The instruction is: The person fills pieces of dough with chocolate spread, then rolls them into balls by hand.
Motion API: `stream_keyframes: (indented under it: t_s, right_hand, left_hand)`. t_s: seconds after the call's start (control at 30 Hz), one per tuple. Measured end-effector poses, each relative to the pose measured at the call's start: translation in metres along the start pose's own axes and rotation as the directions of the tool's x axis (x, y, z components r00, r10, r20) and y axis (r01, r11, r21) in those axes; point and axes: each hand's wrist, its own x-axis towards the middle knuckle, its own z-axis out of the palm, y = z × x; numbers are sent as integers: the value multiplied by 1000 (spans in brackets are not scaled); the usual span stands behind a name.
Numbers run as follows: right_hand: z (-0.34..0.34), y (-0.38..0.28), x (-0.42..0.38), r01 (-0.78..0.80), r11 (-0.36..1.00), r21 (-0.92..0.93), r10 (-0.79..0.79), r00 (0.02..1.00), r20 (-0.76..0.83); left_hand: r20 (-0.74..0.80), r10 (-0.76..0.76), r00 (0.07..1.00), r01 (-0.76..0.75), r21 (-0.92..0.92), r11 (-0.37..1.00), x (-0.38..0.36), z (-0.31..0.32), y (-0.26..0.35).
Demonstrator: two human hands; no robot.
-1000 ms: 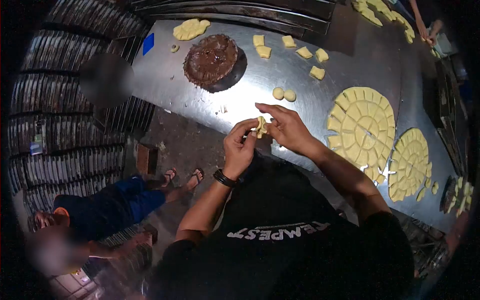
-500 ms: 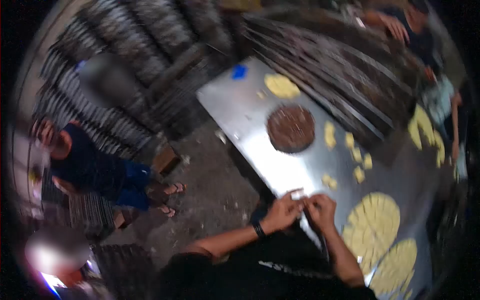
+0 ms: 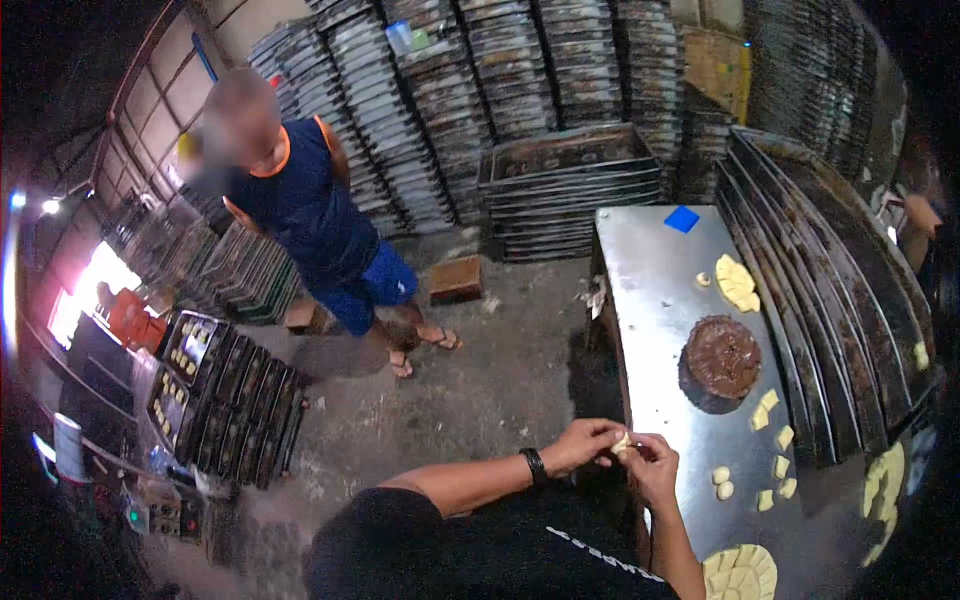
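Note:
Both my hands meet over the near edge of the metal table [image 3: 665, 400], pinching one small piece of pale dough [image 3: 622, 444] between them. My left hand [image 3: 585, 447], with a black band at the wrist, closes on its left side. My right hand [image 3: 652, 468] has its fingers bent round the other side. On the table beyond is a round brown mass [image 3: 722, 358]. Two small dough balls [image 3: 722, 482] sit right of my hands, with cut dough pieces [image 3: 781, 466] further right. A scored dough round [image 3: 740, 574] lies at the bottom.
A person in dark blue [image 3: 325, 215] stands at the left on the floor. Stacked trays [image 3: 570, 190] rise behind the table, and leaning trays [image 3: 820, 290] line its right side. Trays with dough [image 3: 190, 350] stand far left. A blue square [image 3: 682, 219] lies at the table's far end.
The view has swung left and up and is sharper, so the table appears further right. My hands remain together at the table edge; the dough between them now shows clearly.

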Motion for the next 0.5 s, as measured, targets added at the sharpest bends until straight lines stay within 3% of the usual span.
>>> stream_keyframes:
  t_s: [0.1, 0.17, 0.3, 0.43, 0.5]
  right_hand:
    - [4, -11, 5, 225, 954, -198, -223, 974, 33]
    - [-2, -16, 6, 154, 962, -224, -139, 987, 79]
    - [-8, -23, 5, 26, 986, -166, -1, 989, 148]
    - [-22, -27, 14, 303, 888, -347, -148, 901, 407]
    - [-24, -17, 13, 256, 905, -341, -116, 917, 381]
  left_hand:
    - [41, -69, 997, 74, -131, 989, -5, -2, 3]
    - [81, -71, 994, 82, -143, 986, -5, -2, 3]
    - [260, -219, 940, 246, -74, 966, -3, -5, 4]
    - [357, -385, 851, 436, -70, 897, 0, -5, 5]
    - [369, -394, 842, 459, -105, 882, 0, -5, 3]
